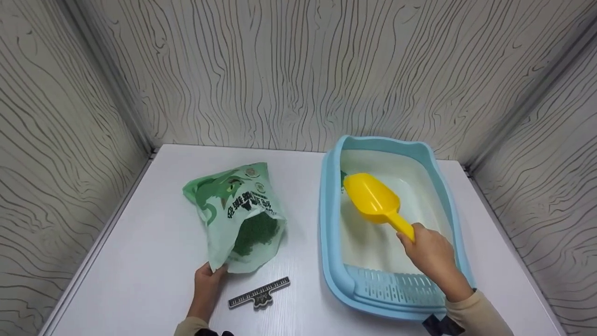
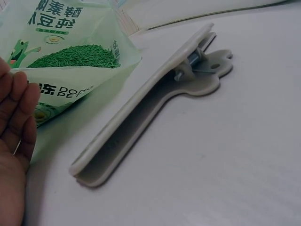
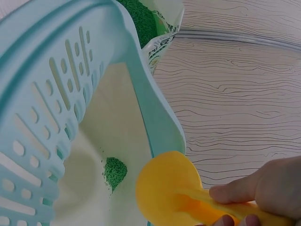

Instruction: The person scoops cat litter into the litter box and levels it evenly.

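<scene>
My right hand (image 1: 430, 249) grips the handle of a yellow scoop (image 1: 373, 196), holding it above a light-blue litter box (image 1: 329, 224). The scoop's bowl looks bare inside in the head view. A small heap of green pellet litter (image 3: 115, 173) lies on the box's pale floor. To the left, my left hand (image 1: 208, 273) pinches the lower edge of the open mouth of a green-and-white litter bag (image 1: 219, 233). The bag lies on its back, and more green pellets (image 2: 75, 57) show inside it. The left thumb is hidden in the left wrist view.
A long clip (image 1: 259, 294) with a piano-key pattern lies on the white table (image 1: 154, 242), between bag and box. A slotted ledge (image 1: 396, 285) spans the box's near end. Wood-grain panels (image 1: 280, 70) stand behind and at both sides.
</scene>
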The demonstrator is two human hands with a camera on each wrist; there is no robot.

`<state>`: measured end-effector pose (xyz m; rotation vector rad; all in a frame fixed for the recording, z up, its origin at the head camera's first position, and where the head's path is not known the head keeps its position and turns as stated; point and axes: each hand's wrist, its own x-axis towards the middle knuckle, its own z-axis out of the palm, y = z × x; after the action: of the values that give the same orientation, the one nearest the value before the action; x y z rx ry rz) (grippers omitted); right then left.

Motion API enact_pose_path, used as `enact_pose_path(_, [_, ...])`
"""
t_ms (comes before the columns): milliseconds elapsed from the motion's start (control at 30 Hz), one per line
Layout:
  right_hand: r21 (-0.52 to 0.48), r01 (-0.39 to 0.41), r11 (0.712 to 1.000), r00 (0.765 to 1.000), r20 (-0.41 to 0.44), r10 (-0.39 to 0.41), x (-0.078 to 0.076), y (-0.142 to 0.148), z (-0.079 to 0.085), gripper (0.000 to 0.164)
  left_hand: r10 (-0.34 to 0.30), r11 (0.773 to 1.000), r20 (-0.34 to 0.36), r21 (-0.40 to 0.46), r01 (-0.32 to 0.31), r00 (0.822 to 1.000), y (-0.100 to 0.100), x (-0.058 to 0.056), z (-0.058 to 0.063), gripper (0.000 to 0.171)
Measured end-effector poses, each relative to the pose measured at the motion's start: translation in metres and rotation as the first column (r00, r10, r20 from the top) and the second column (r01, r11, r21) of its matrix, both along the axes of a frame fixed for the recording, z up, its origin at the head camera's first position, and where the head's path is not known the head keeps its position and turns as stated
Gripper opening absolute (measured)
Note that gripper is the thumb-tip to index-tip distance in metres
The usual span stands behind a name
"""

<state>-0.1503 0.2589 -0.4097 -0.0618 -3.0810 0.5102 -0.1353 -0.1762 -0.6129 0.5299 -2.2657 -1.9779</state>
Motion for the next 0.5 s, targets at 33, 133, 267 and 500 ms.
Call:
enact_pose_path(33, [0.002,-0.002,1.0,1.0,-0.009,0.002,0.001,0.0,0.0,0.032,-0.002,1.0,-0.004,0.008,0.002,1.0,-0.001,0.0,0.0,0.031])
enact_pose_path(133, [-0.002,-0.005,1.0,0.999,-0.044,0.005,0.006,-0.001,0.002,0.032,-0.014,0.999,-0.035,0.036,0.016,0.999,-0.002,0.0,-0.001,0.03])
enact_pose_path(267, [-0.022,-0.013,1.0,0.997,-0.073,0.011,0.014,-0.001,0.006,0.032,-0.007,0.998,-0.069,0.068,0.012,0.998,-0.001,0.0,-0.002,0.029])
enact_pose_path(500, [-0.049,-0.008,0.999,1.0,-0.025,0.007,0.023,-0.002,0.013,0.035,0.002,0.999,-0.065,0.05,0.002,0.998,-0.001,0.0,-0.002,0.028])
